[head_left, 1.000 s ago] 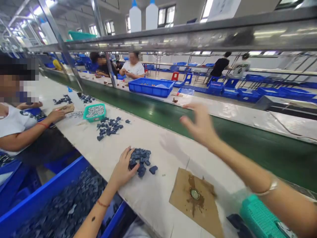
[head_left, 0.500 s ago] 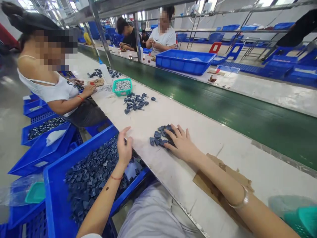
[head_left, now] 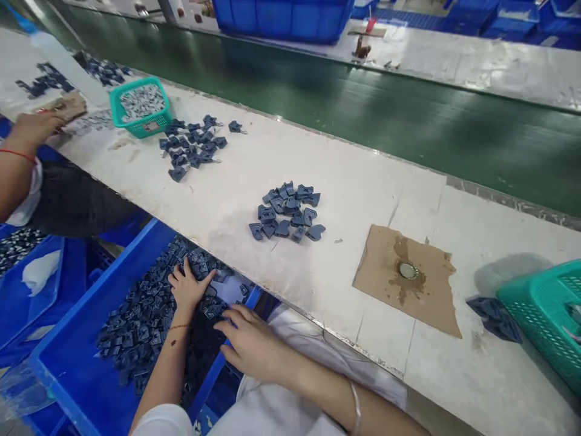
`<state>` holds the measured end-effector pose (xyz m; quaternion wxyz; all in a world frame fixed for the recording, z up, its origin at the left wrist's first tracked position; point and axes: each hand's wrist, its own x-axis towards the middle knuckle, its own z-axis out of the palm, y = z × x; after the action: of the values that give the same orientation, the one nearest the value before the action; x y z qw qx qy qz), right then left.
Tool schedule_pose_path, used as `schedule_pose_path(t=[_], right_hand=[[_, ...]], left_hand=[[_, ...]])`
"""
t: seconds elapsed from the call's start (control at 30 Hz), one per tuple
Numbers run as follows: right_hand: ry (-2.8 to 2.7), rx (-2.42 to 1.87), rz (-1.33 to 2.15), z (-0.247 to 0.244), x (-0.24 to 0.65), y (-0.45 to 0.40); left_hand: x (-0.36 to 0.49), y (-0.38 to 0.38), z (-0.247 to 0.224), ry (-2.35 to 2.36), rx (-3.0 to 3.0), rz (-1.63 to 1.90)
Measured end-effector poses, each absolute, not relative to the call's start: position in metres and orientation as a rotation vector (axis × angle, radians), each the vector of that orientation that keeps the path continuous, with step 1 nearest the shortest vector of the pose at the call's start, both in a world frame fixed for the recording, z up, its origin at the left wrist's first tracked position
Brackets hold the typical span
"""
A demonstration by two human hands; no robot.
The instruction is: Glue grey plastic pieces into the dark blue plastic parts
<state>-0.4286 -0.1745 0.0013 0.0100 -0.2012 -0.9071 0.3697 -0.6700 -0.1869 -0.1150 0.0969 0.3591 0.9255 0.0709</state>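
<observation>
My left hand point(head_left: 187, 289) is low over the dark grey plastic parts point(head_left: 136, 321) in a large blue bin point(head_left: 63, 357), fingers spread and touching the heap. Just right of it, my right hand point(head_left: 249, 342) hangs over the bin's near corner with its fingers apart and slightly bent; I see nothing in it. On the white bench point(head_left: 227, 230) above the bin lies a loose pile of the same dark parts point(head_left: 288, 209). Farther left on the bench is a second group of dark parts point(head_left: 195, 145), some with thin metal bits sticking out.
A green basket point(head_left: 152, 126) of small pale pieces stands at the back left, near a co-worker's hand point(head_left: 39, 130). Cardboard point(head_left: 376, 260) with a round metal cap point(head_left: 407, 270) lies to the right, before another green basket point(head_left: 540, 303). A green conveyor belt point(head_left: 318, 109) runs behind.
My right hand has left the pile on the bench and come down to the bin. My left hand has lowered onto the parts in the bin. The view has tilted down.
</observation>
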Motion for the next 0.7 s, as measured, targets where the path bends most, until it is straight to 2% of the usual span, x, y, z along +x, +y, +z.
schedule_pose_path(t=[0.27, 0.7], right_hand=[[-3.073, -0.672, 1.186, -0.05, -0.503, -0.169], [-2.957, -0.625, 1.164, -0.063, -0.502, -0.175]], left_hand=[[-0.664, -0.178, -0.113, 2.735, 1.114, -0.002], [-0.66, -0.153, -0.116, 2.634, 0.974, -0.225]])
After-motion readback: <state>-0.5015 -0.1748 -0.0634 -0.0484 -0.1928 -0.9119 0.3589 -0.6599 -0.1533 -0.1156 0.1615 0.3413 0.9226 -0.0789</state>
